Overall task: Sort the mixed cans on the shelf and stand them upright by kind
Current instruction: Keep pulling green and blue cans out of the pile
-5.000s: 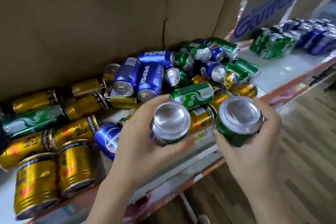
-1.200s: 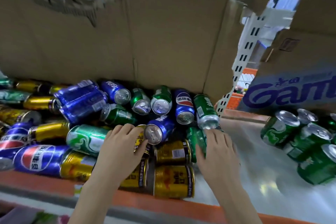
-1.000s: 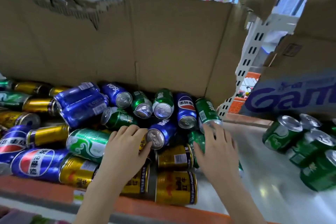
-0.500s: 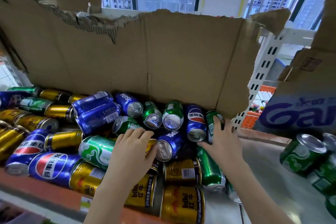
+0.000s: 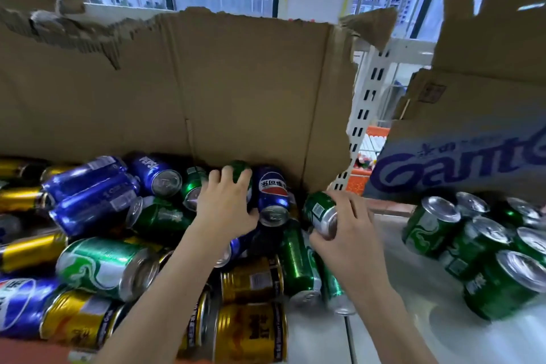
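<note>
Left hand (image 5: 227,204): fingers curled over a green can (image 5: 240,170) at the back of the pile, can mostly hidden.
Right hand (image 5: 344,233): gripping a second green can (image 5: 320,213), lifted clear, label blurred.
Sorted green cans (image 5: 484,248): upright far right, cut off by the frame.

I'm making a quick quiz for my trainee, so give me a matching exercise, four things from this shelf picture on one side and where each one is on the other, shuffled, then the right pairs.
Things:
1. left hand
2. right hand
3. group of upright green cans
4. gold cans

Places:
A. lying at the front edge of the pile, below the hands
B. on a green can at the back, against the cardboard
C. standing apart on the right of the shelf
D. around a green can at the pile's right edge

Pairs: 1-B, 2-D, 3-C, 4-A
</note>
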